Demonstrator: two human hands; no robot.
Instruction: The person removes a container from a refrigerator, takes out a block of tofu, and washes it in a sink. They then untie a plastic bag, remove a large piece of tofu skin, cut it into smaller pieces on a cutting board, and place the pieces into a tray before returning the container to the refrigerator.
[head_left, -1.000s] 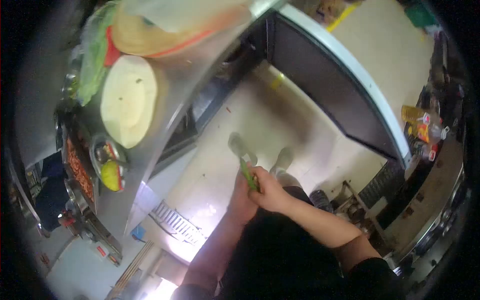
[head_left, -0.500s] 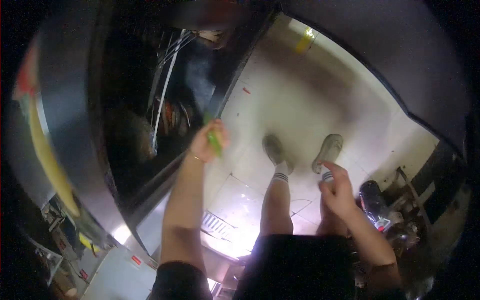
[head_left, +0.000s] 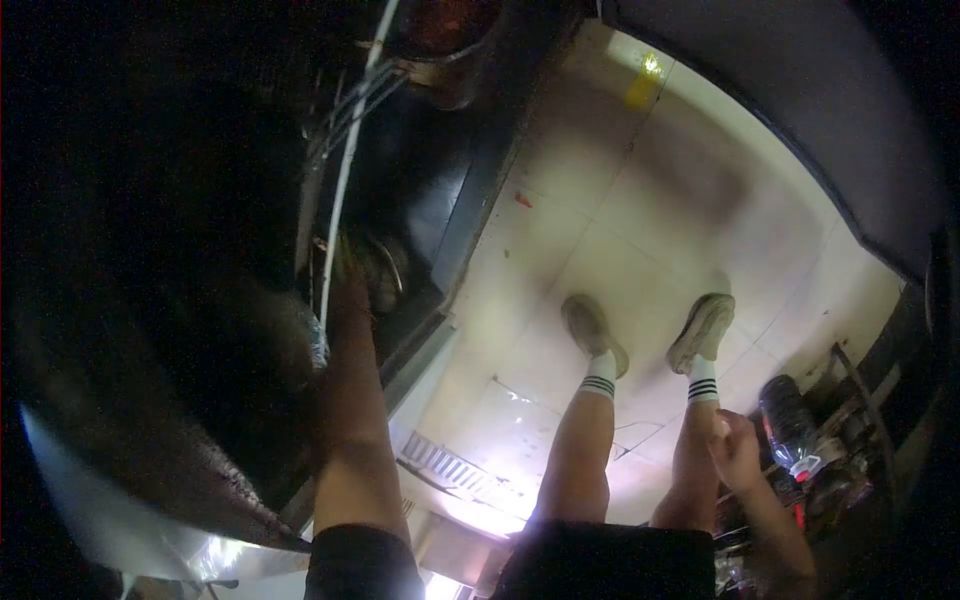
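My left arm (head_left: pixel 355 420) stretches forward into a dark recess under a counter. My left hand (head_left: pixel 350 275) is deep in shadow there, beside a long thin white rod (head_left: pixel 345 180). A faint greenish patch shows at its fingertips, but the fingers and anything they grip are too dark to make out. A curved, shiny rim (head_left: pixel 392 268) lies just right of that hand. My right hand (head_left: pixel 737 452) hangs low by my right shin, its fingers curled in and nothing visible in them.
A large dark plastic bottle (head_left: pixel 785 420) with a red cap lies among clutter at right. A floor grate (head_left: pixel 460 468) is near my feet. A small red scrap (head_left: pixel 523 200) lies on the pale tiled floor (head_left: pixel 600 240). The counter's dark edge (head_left: pixel 490 220) runs along my left.
My left hand, which held a long green thing over the counter's edge, has moved forward and left into the dark recess. My right hand has dropped lower. The view has shifted left.
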